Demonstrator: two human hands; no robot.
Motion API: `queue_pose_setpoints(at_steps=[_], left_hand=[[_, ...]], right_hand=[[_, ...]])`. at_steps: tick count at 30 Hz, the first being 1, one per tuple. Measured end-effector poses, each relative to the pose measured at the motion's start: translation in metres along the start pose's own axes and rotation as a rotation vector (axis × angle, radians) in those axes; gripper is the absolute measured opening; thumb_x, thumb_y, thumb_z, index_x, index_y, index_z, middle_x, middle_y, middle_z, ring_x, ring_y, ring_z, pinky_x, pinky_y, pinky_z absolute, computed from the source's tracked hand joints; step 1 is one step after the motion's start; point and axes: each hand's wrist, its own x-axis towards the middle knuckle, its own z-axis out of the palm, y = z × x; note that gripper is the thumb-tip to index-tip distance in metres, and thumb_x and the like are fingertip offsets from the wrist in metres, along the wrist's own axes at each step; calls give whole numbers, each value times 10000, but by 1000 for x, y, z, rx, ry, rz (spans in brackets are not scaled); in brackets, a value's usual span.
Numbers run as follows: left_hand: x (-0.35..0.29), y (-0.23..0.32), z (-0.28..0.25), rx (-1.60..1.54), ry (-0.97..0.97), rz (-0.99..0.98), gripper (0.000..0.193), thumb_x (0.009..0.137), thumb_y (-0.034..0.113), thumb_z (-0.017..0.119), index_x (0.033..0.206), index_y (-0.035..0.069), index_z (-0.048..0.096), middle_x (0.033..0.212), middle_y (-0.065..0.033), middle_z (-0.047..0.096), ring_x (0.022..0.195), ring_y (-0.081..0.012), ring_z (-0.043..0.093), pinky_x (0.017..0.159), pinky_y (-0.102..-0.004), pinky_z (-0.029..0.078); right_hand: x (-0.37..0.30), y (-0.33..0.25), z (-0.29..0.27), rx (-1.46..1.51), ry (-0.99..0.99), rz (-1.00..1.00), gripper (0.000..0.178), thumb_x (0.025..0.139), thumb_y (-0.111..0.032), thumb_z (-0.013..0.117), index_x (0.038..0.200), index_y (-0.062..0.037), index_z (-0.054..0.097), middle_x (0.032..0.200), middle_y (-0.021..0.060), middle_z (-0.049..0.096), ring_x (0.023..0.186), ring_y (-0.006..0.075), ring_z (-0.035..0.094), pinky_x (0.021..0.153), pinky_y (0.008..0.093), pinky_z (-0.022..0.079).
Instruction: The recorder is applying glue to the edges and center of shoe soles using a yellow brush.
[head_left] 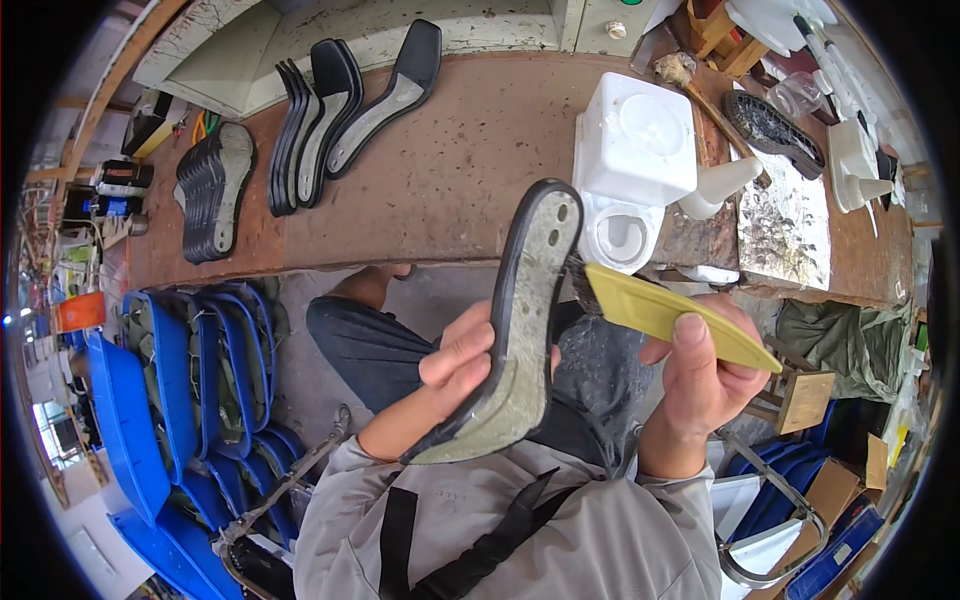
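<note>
In my left hand (462,352) is a long shoe sole (530,310) with a black rim and a pale grey-green inner face. It is held nearly upright over my lap, fingers closed on its left edge and the inner face turned up. Two small holes show near its far end. My right hand (700,375) is closed on a brush with a flat yellow handle (665,315), thumb on top. Its dark bristles (583,288) are at the sole's right edge; whether they touch cannot be told. Just beyond them stands a white plastic dispenser (640,135) with a round-mouthed cup (625,238).
On the brown workbench (450,150), several soles (220,190) stand stacked at the left, with more black soles (335,100) behind. At the right are a hammer (715,110), a white cone-tipped bottle (720,185), a dark sole (775,130) and stained paper (785,230). Blue bins (135,420) fill the lower left.
</note>
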Motion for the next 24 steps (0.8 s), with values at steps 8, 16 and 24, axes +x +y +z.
queue_pose_setpoints(at_steps=[8,16,24], left_hand=[[-23,16,29,109,-8,-334,546,802,236,533,1214,-91,387,1045,-269,571,854,-314,622,729,-343,534],[-31,21,36,153,-197,-203,566,838,225,399,1296,-102,332,1094,-253,564,888,-264,626,781,-326,530],[-31,23,50,138,-157,-155,464,851,169,391,1225,-106,398,1018,-233,600,879,-254,627,765,-322,529]], right_hand=[[9,-20,18,-186,14,-134,69,783,28,656,842,63,648,679,105,632,542,147,578,491,244,444],[2,-42,14,-257,-25,-243,121,716,46,697,824,64,646,704,136,658,556,208,623,516,269,495],[-1,-44,13,-160,-149,-403,187,642,53,705,806,100,630,643,158,634,485,215,617,421,272,483]])
